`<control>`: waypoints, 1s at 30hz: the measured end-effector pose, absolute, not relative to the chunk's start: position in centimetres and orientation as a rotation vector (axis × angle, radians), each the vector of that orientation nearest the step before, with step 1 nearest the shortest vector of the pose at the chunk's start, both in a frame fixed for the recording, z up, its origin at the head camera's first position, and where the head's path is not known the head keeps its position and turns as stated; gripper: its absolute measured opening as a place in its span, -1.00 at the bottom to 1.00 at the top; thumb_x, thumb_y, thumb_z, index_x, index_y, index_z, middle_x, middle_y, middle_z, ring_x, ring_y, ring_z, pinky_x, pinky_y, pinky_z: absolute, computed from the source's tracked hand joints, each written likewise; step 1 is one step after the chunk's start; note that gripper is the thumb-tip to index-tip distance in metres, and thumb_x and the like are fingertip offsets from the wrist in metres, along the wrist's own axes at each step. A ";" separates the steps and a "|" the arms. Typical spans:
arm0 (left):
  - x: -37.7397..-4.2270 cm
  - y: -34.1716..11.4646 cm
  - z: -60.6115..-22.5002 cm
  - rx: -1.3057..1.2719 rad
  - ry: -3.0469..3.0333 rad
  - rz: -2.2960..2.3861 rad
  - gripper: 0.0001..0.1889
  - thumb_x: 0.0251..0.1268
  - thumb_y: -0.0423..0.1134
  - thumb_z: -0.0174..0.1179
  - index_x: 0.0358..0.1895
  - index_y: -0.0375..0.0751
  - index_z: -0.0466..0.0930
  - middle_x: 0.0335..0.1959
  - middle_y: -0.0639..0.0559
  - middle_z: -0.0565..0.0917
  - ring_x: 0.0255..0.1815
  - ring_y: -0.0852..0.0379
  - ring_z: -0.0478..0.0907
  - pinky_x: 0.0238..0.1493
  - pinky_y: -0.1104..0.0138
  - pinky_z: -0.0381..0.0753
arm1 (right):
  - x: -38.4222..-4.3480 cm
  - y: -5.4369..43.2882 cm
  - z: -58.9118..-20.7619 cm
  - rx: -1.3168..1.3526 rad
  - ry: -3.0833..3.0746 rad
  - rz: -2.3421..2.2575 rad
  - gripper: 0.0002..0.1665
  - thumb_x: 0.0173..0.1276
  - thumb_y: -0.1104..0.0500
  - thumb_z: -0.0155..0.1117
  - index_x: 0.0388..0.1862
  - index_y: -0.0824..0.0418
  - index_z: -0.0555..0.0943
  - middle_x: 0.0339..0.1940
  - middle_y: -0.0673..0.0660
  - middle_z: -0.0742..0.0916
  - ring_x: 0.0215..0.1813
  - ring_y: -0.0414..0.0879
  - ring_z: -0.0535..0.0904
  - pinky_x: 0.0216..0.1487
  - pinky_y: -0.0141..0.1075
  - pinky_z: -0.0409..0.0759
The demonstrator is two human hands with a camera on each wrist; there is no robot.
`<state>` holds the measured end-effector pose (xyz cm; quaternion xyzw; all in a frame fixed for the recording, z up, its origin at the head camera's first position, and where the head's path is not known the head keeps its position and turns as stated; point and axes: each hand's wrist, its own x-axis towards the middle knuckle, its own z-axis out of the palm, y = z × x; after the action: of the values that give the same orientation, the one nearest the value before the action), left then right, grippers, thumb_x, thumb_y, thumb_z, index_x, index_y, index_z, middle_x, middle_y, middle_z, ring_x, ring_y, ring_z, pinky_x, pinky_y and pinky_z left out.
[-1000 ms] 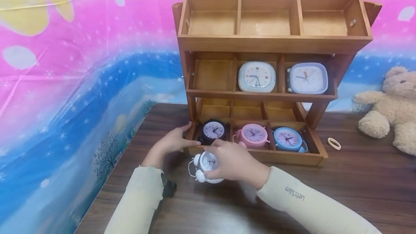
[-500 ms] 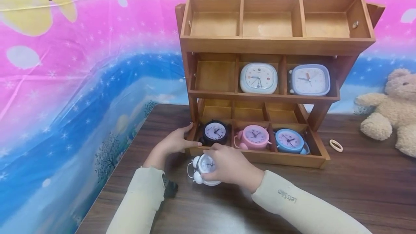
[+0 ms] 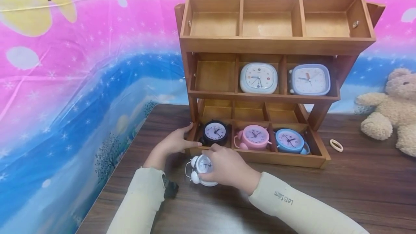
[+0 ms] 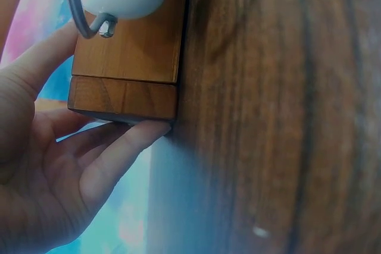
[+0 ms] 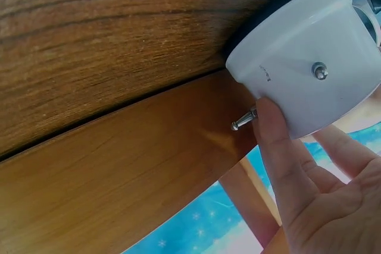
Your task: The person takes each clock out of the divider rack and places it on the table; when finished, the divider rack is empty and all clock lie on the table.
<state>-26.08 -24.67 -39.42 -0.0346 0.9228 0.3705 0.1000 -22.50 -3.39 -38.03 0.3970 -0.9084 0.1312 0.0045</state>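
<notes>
"What frames the space?"

"A painted cloth backdrop (image 3: 110,82) behind and along the left. Before it lies the brown table (image 3: 364,183), its left edge slanting past the left forearm, a narrow strip of wood between. Toward the right it spreads much wider."

"And on it?"

"The three-tier wooden stand (image 3: 276,45), then the teddy bear (image 3: 393,107) at the right, well apart from both hands."

"Where are those?"

"The left hand (image 3: 173,142) has its fingers extended against the left end of the bottom tray (image 3: 286,158), thumb over the front corner. The right hand (image 3: 229,165) grasps the white alarm clock (image 3: 203,164) just outside that tray's front wall; whether clock and wall touch, I can't tell. Its bells point left, with a gap to the left wrist."

"Other clocks?"

"The pale rounded clock (image 3: 259,78) and lavender clock (image 3: 310,79) occupy the middle tier's centre and right compartments. Smaller ones sit below, left to right: black clock (image 3: 215,131), just beside the left thumb, pink clock (image 3: 255,136), blue clock (image 3: 290,141)."

"Anything smaller?"

"A pale ring (image 3: 336,145), on the table beyond the tray's right end."
</notes>
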 end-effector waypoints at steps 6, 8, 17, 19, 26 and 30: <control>-26.1 -24.7 -39.4 -0.098 2.729 1.089 0.01 0.19 0.11 0.39 0.61 -0.04 -0.02 0.49 -0.31 0.25 -0.07 -0.08 0.65 0.06 0.02 0.64 | -22.2 -3.5 -38.0 1.240 -2.833 0.363 -0.18 0.15 -0.33 0.40 0.23 0.18 0.63 -0.01 0.16 0.69 -0.12 -0.04 0.65 -0.10 -0.18 0.69; -26.1 -24.7 -39.5 -0.099 2.730 1.088 0.01 0.19 0.11 0.38 0.61 -0.03 -0.02 0.49 -0.31 0.25 -0.12 -0.06 0.66 0.06 0.02 0.64 | -22.1 -3.6 -38.0 1.236 -2.836 0.341 -0.18 0.16 -0.32 0.39 0.24 0.18 0.62 -0.02 0.17 0.68 -0.12 -0.03 0.65 -0.10 -0.18 0.69; -26.0 -24.7 -39.4 -0.093 2.725 1.090 0.00 0.21 0.10 0.38 0.61 -0.03 -0.03 0.49 -0.32 0.24 -0.26 0.00 0.66 0.02 0.04 0.65 | -21.6 -4.0 -38.0 1.194 -2.883 0.280 -0.15 0.22 -0.37 0.33 0.27 0.20 0.60 0.01 0.21 0.65 -0.06 -0.01 0.63 -0.01 -0.14 0.69; -26.0 -24.7 -39.4 -0.094 2.726 1.090 0.00 0.21 0.10 0.38 0.61 -0.03 -0.02 0.49 -0.31 0.24 -0.19 -0.03 0.66 0.04 0.03 0.64 | -21.5 -4.1 -38.0 1.181 -2.892 0.276 -0.13 0.22 -0.38 0.31 0.30 0.20 0.58 0.02 0.22 0.63 -0.07 -0.02 0.63 -0.03 -0.14 0.70; -26.0 -24.6 -39.3 -0.097 2.726 1.092 0.00 0.21 0.10 0.37 0.61 -0.03 -0.02 0.51 -0.29 0.22 0.03 -0.12 0.60 0.12 -0.01 0.59 | -21.2 -3.9 -37.9 1.169 -2.854 0.252 -0.10 0.21 -0.42 0.29 0.34 0.14 0.55 -0.01 0.22 0.56 -0.18 -0.07 0.60 -0.18 -0.20 0.72; -25.9 -24.7 -39.3 -0.081 2.730 1.096 0.01 0.20 0.12 0.37 0.61 -0.04 -0.02 0.51 -0.30 0.23 0.06 -0.15 0.58 0.09 0.01 0.62 | -21.2 -3.5 -37.4 1.173 -2.816 0.228 -0.12 0.23 -0.45 0.25 0.34 0.08 0.55 0.04 0.21 0.59 -0.12 -0.04 0.62 -0.17 -0.16 0.73</control>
<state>-25.90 -24.74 -39.34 -0.0275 0.9232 0.3704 0.0990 -21.24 -3.52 -37.43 0.3831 -0.9198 0.0743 0.0412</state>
